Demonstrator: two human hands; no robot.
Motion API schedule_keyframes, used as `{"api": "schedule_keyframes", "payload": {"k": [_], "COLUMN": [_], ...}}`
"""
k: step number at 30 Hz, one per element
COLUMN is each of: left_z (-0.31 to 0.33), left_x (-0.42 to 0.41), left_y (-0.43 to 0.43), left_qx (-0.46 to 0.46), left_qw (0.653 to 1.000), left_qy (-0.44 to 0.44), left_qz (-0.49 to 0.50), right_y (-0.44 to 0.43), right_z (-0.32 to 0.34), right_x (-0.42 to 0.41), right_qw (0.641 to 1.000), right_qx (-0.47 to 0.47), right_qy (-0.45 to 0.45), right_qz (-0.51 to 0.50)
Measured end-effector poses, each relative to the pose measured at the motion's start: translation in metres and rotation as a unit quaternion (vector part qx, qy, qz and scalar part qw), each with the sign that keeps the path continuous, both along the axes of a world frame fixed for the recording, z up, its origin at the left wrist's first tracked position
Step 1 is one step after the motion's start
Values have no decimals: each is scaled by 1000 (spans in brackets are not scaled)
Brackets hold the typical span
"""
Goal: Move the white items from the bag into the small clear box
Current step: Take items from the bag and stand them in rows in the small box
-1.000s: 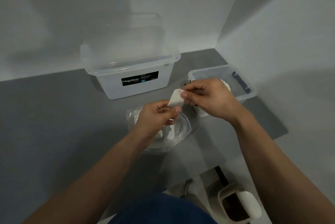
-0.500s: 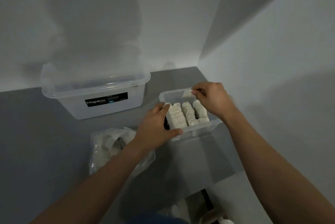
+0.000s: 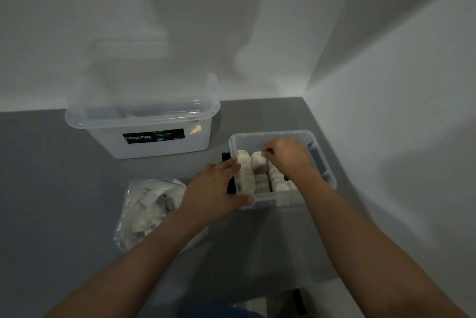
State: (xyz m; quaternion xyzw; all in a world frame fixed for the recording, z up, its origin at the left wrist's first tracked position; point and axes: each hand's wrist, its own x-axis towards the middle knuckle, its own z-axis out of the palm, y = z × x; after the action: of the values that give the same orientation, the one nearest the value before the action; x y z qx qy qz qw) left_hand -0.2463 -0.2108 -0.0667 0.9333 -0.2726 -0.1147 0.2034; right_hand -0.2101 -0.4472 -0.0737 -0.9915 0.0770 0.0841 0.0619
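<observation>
The small clear box (image 3: 270, 134) stands on the grey floor near the right wall, with several white items (image 3: 247, 176) packed upright in rows inside it. My left hand (image 3: 213, 188) grips the box's near-left corner, thumb on the front wall and fingers along the left rim. My right hand (image 3: 286, 158) is inside the box with curled fingers, pinching a white item (image 3: 258, 164) at the far end of the middle row. The clear plastic bag (image 3: 149, 209), holding more white items, lies on the floor left of the box, partly under my left forearm.
A large clear tub (image 3: 154, 142) with a black "Megabox" label stands at the back left against the wall. White walls meet in a corner just behind and to the right of the small box. Bare grey floor (image 3: 51, 188) lies to the left.
My right hand carried a white item from above the bag into the small box, then down onto the middle row. My left hand left the bag and took hold of the box's corner.
</observation>
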Motion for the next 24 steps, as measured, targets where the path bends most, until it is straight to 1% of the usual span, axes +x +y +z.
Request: {"api": "schedule_keyframes", "payload": {"k": [4, 6, 8, 10, 12, 14, 17, 19, 21, 22, 24], "left_z": [2, 2, -1, -5, -8, -12, -21, -28, -36, -40, -51], "left_x": [-1, 0, -1, -4, -9, -14, -15, -10, -4, -1, 3], "left_y": [0, 0, 3, 8, 18, 35, 76, 109, 140, 154, 175], "left_qx": [2, 7, 0, -28, -63, -102, -139, -146, -131, -114, -73], "left_qw": [1000, 1000, 1000, 999, 997, 992, 983, 974, 965, 964, 967], "left_qy": [-5, -9, -10, -13, -33, -79, -111, -137, -179, -196, -207], "left_qz": [8, 4, -4, -12, -17, -12, 49, 101, 136, 140, 132], "right_y": [5, 6, 9, 14, 30, 57, 108, 144, 176, 190, 212], "right_z": [-6, -3, 4, 13, 26, 36, 38, 32, 20, 11, -8], "right_x": [1, -1, -7, -20, -40, -60, -86, -96, -99, -98, -94], "right_qw": [999, 999, 998, 989, 964, 937, 900, 892, 904, 917, 951], "right_qx": [-24, -14, 11, 79, 172, 234, 311, 347, 346, 325, 241], "right_qy": [-15, -24, -53, -115, -191, -252, -301, -290, -237, -198, -92], "right_qz": [-14, -28, -42, -56, -64, -60, -49, 2, 81, 121, 172]}}
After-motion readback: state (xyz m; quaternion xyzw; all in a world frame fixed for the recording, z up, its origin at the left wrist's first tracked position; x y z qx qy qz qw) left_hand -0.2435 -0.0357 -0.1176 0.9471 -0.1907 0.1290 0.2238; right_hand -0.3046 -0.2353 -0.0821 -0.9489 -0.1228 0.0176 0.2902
